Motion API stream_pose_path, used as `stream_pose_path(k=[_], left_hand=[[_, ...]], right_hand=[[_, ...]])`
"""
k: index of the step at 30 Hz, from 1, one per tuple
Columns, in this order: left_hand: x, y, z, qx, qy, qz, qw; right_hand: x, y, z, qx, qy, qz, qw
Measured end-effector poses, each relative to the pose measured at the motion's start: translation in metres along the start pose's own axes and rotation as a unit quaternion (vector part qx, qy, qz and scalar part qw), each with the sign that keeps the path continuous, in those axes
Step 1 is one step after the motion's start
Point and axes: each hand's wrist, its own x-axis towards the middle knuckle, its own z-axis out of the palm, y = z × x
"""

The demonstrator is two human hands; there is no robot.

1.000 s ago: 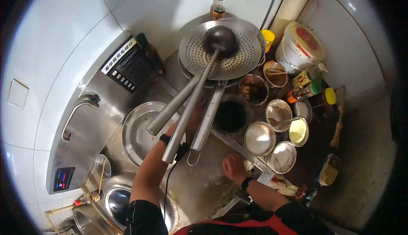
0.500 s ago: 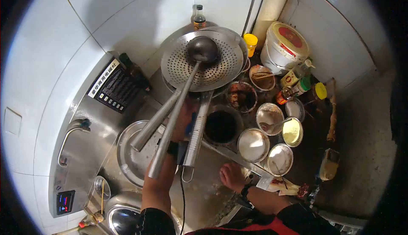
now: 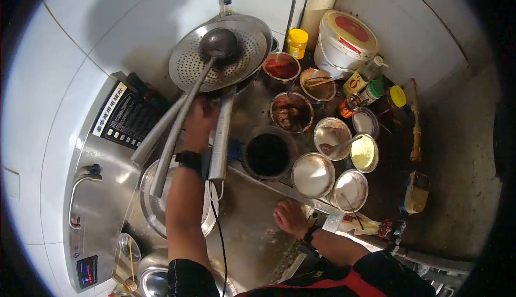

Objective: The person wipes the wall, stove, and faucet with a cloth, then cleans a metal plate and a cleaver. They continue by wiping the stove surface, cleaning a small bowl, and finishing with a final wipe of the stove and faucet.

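The perforated strainer [image 3: 185, 63], a shallow metal bowl dotted with small round holes, sits tilted near the far edge of the steel counter [image 3: 242, 238], by the tiled wall. In its hollow lies the ladle [image 3: 217, 43], its cup dark and rounded, its slim, smooth handle slanting down across the strainer's rim. A thicker plain handle [image 3: 156, 133] runs to one side of it; on the other is a ridged metal handle [image 3: 220, 146] ending in a wire loop.

The left hand [image 3: 200, 119] is just below the strainer, among these handles and partly covered; whether its fingers grip anything cannot be told. The right hand [image 3: 291, 218] is loosely curled beside the raised metal strip [image 3: 279, 188], with nothing visible in it.

Below the handles, a wide, round metal basin [image 3: 148, 203] lies partly behind the left forearm. Across the strip stands a round pot [image 3: 291, 156] with a black interior. Beyond it cluster round bowls: one of pale yellow powder [image 3: 364, 153], one of smooth white grains [image 3: 313, 174], one of glossy red contents [image 3: 281, 67]. Toward the far corner are a yellow-lidded jar [image 3: 297, 43] and a white plastic tub [image 3: 333, 55].
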Motion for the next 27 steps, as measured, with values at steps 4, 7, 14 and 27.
stream_pose_path(k=[4,7,14,27], left_hand=[[0.017,-0.007,0.004,-0.125,-0.023,-0.132,0.983],[-0.028,-0.026,0.018,-0.085,-0.074,-0.178,0.978],[-0.142,0.0,0.055,-0.309,-0.103,-0.319,0.89],[-0.009,0.004,0.12,-0.091,-0.152,0.056,0.983]], right_hand=[[-0.003,-0.001,0.006,0.017,0.025,0.003,1.0],[-0.006,0.0,0.013,0.015,0.055,0.018,0.998],[-0.003,0.001,0.006,0.014,0.011,0.007,1.0],[-0.012,0.008,0.016,0.033,-0.049,0.054,0.997]])
